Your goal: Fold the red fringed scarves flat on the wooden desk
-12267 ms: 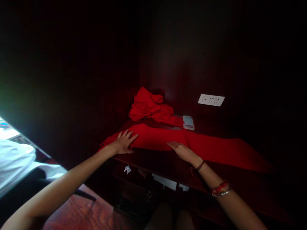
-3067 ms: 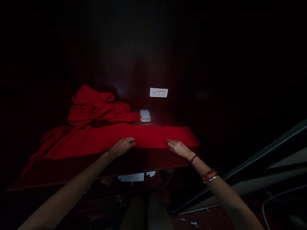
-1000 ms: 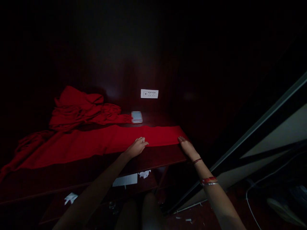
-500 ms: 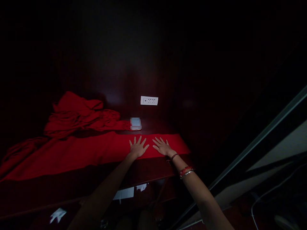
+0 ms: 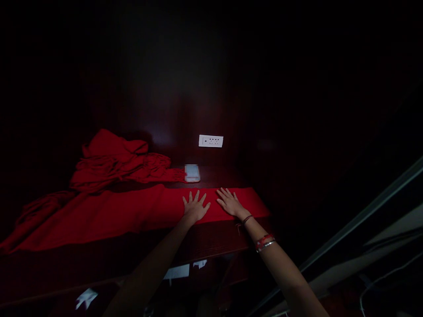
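A long strip of red cloth (image 5: 128, 211) is spread along the dark wooden desk (image 5: 205, 244). My left hand (image 5: 194, 209) lies on it with fingers spread and palm down. To its right, my right hand (image 5: 229, 203) rests flat on the same cloth, a little short of its right end; bracelets circle that wrist. Neither hand grips anything. Behind the strip at the left sits a crumpled heap of red fabric (image 5: 115, 160) with fringed or gathered parts, which seems to run on toward the strip's left end.
A small pale item (image 5: 192, 173), blurred out, lies behind my left hand. On the dark back panel is a white power socket (image 5: 210, 141). White papers (image 5: 178, 271) show below the desk edge. At the lower right runs a pale cable (image 5: 363, 295).
The view has shifted slightly, so the scene sits a little farther right and lower. My right hand's fingers are closer together than before. Both hands stay on the cloth.
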Tool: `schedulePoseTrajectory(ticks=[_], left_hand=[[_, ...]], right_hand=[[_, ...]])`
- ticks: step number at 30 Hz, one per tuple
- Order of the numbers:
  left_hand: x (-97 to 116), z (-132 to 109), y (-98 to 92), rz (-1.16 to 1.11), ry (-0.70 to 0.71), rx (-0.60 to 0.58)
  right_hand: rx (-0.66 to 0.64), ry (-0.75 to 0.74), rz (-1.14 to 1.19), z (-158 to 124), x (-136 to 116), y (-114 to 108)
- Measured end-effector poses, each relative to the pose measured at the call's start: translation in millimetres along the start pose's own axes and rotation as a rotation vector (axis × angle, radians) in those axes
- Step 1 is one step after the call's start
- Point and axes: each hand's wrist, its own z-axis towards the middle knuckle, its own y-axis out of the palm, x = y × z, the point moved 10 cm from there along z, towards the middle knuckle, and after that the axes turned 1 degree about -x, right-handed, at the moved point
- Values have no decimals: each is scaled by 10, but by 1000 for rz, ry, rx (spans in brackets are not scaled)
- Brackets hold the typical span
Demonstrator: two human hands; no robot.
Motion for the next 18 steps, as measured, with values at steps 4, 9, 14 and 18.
schedulePoseTrajectory(ticks=[4,9,14,18], left_hand=[[-8,-16,-15,3,4,5],[-28,-6,-9,-8,2,16],[29,-30,-124,-30,-17,105],[40,-138,-385,2,30,248]], right_hand=[[-98,88,-9,71,228,142],[-91,330,-57,-81,1185,32],[89,336,-87,-127,935,-202],[99,82,-28,-174,24,-96]])
